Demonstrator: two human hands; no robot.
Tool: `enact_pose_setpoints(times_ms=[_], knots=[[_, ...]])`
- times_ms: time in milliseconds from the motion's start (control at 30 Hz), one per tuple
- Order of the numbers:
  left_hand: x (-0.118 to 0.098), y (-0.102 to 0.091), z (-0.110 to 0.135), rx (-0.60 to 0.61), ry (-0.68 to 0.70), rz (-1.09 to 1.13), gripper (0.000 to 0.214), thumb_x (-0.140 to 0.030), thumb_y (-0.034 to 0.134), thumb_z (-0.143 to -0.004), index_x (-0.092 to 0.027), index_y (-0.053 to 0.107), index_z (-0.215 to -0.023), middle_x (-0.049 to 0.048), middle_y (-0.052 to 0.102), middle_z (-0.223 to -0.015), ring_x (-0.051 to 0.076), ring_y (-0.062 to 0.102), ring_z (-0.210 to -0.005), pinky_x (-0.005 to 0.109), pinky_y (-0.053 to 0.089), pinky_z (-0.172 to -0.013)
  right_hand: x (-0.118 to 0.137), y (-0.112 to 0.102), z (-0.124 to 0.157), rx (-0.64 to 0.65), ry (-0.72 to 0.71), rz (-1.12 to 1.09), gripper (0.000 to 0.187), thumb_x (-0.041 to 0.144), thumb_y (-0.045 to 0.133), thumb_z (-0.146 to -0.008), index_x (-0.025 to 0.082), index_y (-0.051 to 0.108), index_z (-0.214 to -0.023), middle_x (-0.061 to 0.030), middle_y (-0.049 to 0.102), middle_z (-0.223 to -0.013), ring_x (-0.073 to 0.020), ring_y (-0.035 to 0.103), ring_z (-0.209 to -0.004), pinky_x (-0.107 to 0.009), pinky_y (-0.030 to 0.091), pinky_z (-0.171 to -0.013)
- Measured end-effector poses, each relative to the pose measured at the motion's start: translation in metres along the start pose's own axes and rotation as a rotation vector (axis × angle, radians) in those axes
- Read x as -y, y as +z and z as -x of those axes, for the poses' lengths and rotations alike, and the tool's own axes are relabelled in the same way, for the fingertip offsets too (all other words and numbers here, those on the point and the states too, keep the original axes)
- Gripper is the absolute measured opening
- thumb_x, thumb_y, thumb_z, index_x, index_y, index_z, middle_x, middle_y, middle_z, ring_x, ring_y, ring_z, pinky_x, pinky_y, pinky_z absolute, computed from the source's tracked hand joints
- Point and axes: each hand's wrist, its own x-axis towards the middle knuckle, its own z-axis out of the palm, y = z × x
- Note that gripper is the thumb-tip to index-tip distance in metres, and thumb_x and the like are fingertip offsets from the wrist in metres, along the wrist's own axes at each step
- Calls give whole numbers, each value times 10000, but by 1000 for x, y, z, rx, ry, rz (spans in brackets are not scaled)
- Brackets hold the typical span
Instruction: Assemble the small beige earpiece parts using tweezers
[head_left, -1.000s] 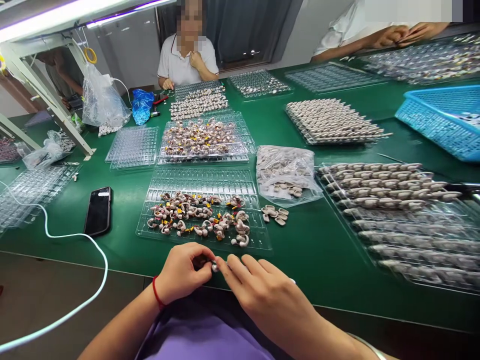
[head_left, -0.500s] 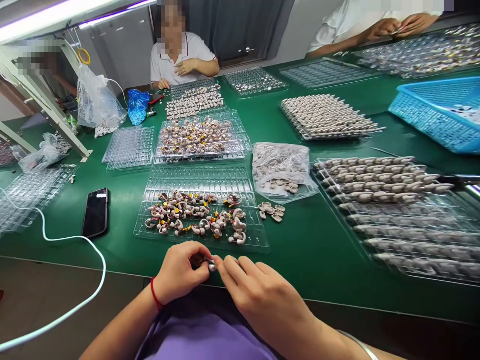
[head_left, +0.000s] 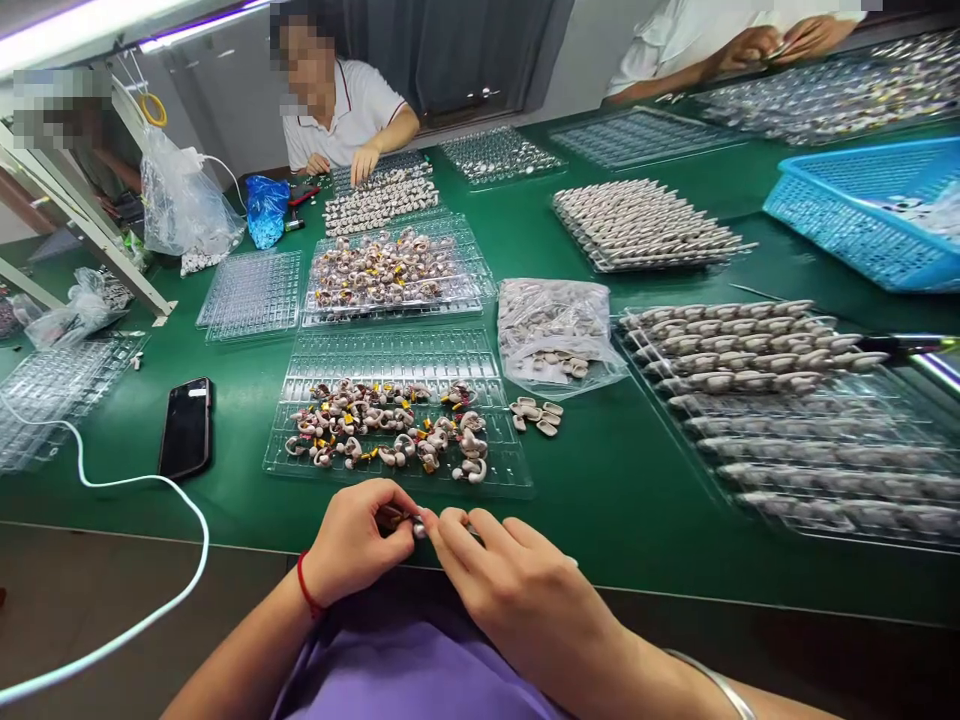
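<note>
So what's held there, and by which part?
The left hand pinches a small shiny piece, gripped part hidden; any hold by the right hand is unclear.

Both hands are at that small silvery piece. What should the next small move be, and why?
I'd try a slight adjustment with the right hand, bracing with the left hand: both meet at a small silvery piece, partly hidden, so a larger move might dislodge it.

Assembly workshop: parts trays (head_left: 511,484) crowd a green workbench (head_left: 600,500).
</note>
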Motion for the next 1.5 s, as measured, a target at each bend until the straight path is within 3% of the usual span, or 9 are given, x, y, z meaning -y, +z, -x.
enact_pose_setpoints(times_ms=[233, 800, 1500], knots=[[0, 0, -2, 5, -8, 34, 141, -87, 566, -734, -146, 671, -805, 42, 723, -757, 162, 691, -671, 220, 516, -606, -8, 2, 1, -13, -91, -9, 295, 23, 417, -817, 93, 697, -878, -90, 593, -765, -215, 460, -653, -350, 245, -555], [2, 1, -2, -6, -23, 8, 127, -100, 580, -749, -168, 665, -812, 41, 738, -778, 169, 692, -684, 241, 533, -624, -4, 2, 4, -12, 1, -23, 341, 45, 484, -771, 47, 694, -1038, -109, 635, -801, -219, 463, -658, -346, 245, -550], [-1, 2, -2, -33, -15, -28, 119, -101, 571, -743, -173, 656, -784, 25, 724, -741, 155, 671, -636, 227, 506, -588, 5, 2, 0, 17, -17, 40, 310, 3, 412, -866, 49, 701, -967, -105, 613, -776, -212, 498, -663, -338, 279, -550]])
